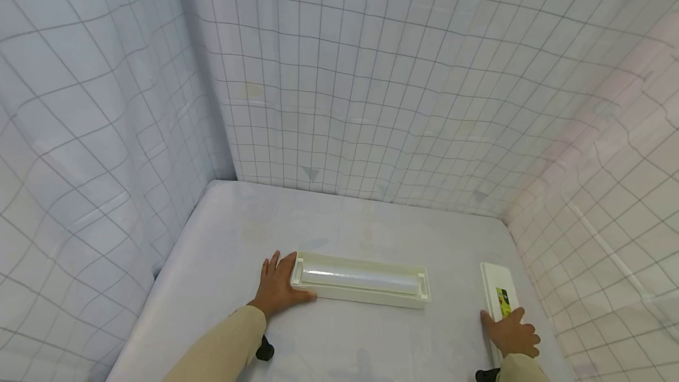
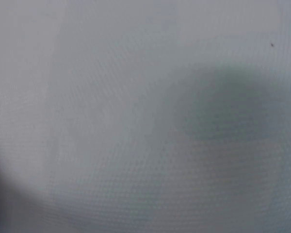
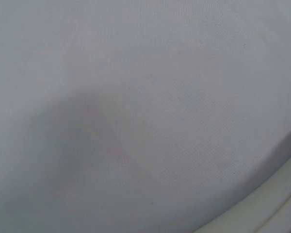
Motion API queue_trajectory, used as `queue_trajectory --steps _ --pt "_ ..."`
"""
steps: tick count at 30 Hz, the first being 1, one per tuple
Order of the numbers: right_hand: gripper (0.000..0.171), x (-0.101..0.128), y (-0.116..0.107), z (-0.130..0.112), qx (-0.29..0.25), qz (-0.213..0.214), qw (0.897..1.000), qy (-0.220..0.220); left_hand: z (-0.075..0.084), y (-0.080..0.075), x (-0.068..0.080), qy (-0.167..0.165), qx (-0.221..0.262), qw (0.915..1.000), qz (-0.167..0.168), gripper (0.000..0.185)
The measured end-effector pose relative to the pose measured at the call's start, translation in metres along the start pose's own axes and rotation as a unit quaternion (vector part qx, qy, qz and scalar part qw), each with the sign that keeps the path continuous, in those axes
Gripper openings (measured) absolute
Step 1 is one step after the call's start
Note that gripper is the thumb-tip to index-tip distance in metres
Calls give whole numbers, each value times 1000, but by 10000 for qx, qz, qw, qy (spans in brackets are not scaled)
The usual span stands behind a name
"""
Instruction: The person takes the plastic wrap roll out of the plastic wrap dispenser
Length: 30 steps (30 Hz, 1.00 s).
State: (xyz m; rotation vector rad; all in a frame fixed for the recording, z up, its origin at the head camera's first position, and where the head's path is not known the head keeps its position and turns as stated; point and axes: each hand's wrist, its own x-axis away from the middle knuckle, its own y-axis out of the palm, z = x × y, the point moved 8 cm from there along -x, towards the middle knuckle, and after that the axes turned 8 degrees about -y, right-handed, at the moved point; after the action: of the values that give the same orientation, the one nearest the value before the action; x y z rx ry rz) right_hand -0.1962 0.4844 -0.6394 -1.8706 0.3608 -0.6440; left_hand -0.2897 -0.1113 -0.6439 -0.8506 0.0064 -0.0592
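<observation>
A long cream plastic box (image 1: pixel 366 296) lies on the table with its top off. Inside it runs a shiny roll of cling film (image 1: pixel 361 277). My left hand (image 1: pixel 279 286) grips the box's left end, thumb along the front side and fingers at the back. At the right, my right hand (image 1: pixel 511 333) spans the long white lid (image 1: pixel 497 276), thumb at its left edge and fingers across to the other side. A green and yellow label (image 1: pixel 503 302) shows on the lid, whose near part the hand partly covers. The right wrist view catches a cream plastic edge (image 3: pixel 262 208) at lower right.
A white cloth covers the table (image 1: pixel 366 229). White grid-patterned curtains (image 1: pixel 339 75) hang at the back and on both sides, close to the table edges; the lid lies near the right one. The left wrist view holds only blurred pale cloth (image 2: pixel 111 121) and shadow.
</observation>
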Motion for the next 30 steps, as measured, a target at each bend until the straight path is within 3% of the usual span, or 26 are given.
queue_trajectory --steps 12,17,23,30 --pt "115 -1 -1 1 -158 -142 9998 35 1 1 0 1 -63 10000 4 121" --pt "126 -8 -10 -7 -258 55 9996 -44 0 1 0 -3 -60 10000 9 120" --pt "123 -9 -34 -36 -343 627 9956 -603 1 0 0 31 -46 10000 53 119" --pt "110 -5 -57 -76 -736 1207 9793 -1450 2 -2 2 23 -55 10000 72 118"
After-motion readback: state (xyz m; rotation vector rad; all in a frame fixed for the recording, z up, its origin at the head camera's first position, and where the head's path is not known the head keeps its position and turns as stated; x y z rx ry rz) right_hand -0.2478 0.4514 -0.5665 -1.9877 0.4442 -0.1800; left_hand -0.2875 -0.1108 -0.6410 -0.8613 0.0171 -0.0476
